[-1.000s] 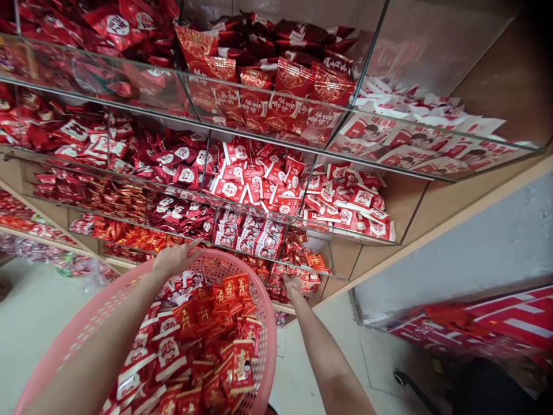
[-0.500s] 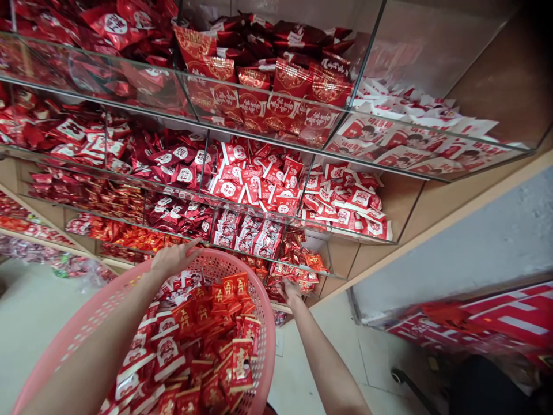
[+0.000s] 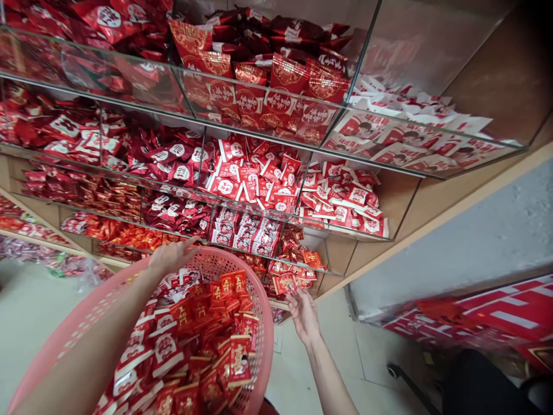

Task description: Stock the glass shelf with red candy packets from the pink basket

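Note:
A pink perforated plastic basket (image 3: 64, 351) full of small red and orange snack packets (image 3: 184, 314) fills the lower left. My left hand (image 3: 170, 257) grips its far rim, the forearm crossing over the packets. To the right of the basket, my right hand (image 3: 305, 314) pinches a small red packet (image 3: 284, 283) with gold print between thumb and fingertips. That packet is at the front of the lowest right shelf compartment, where similar red packets (image 3: 298, 258) lie in a loose heap behind a clear front panel.
Tiered shelves with glass dividers hold larger red bags (image 3: 280, 86), white-and-red packets (image 3: 341, 196) and dark red packets (image 3: 173, 158). A wooden side panel (image 3: 389, 253) slopes along the right. Red printed boards (image 3: 510, 314) and a black chair (image 3: 479, 386) stand at lower right on tiled floor (image 3: 298, 369).
My right hand has drawn back from the lowest compartment and turned, with a red packet now showing at its fingertips. My left hand stays on the basket rim.

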The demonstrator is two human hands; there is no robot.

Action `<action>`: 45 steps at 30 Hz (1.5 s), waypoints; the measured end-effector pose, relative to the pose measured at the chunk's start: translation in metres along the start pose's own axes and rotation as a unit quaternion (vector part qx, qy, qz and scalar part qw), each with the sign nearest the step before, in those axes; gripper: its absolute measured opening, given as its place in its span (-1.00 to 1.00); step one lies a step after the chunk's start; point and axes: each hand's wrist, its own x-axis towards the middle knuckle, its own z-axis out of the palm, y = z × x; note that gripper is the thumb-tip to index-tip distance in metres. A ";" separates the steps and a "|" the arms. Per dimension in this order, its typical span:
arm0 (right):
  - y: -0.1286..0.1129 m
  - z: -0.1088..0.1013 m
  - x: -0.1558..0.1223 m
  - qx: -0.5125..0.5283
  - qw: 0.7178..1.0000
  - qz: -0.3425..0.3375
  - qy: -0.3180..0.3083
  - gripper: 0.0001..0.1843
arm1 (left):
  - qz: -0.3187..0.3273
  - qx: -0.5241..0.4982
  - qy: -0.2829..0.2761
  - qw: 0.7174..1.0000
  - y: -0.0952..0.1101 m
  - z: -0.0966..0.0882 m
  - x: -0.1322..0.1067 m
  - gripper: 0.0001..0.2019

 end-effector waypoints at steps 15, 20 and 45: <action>0.020 0.060 -0.129 0.039 0.902 0.288 -0.319 -0.49 | -0.005 -0.011 0.008 1.000 0.002 0.002 -0.001 -0.34; 0.031 0.064 -0.137 0.028 0.889 0.318 -0.328 -0.39 | -0.007 -0.003 0.000 1.000 0.004 -0.001 -0.003 -0.34; 0.030 0.075 -0.131 -0.240 0.900 0.104 -0.349 -0.50 | -0.014 -0.020 -0.004 1.000 0.005 -0.002 -0.001 -0.35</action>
